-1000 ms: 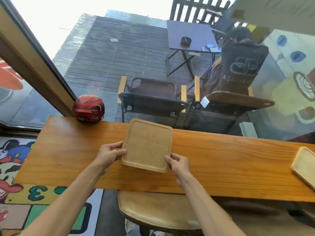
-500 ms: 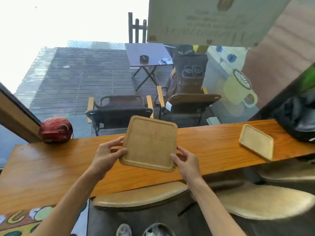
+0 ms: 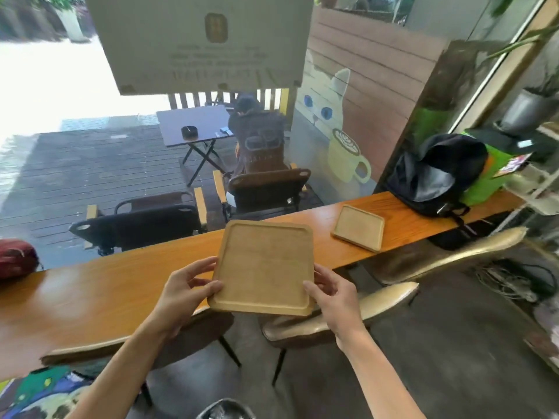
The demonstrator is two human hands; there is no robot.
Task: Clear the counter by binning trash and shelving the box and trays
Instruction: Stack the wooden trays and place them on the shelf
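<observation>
A square wooden tray (image 3: 264, 267) is lifted off the long wooden counter (image 3: 90, 291), held nearly flat in front of me. My left hand (image 3: 187, 285) grips its near left corner, thumb on top and fingers under it. At the near right corner my right hand (image 3: 331, 293) grips it the same way. A second wooden tray (image 3: 358, 228) lies flat on the counter further to the right.
A black backpack (image 3: 435, 176) and a green bag (image 3: 487, 179) sit at the counter's right end, beside white shelves (image 3: 538, 189). A red helmet (image 3: 16, 258) rests at the far left. Tan stools (image 3: 390, 300) stand under the counter's near edge. Beyond the window are chairs and a seated person.
The view has swung right and pulled back from the counter; the held tray came up and toward me. The second tray, backpack and shelves have come into sight.
</observation>
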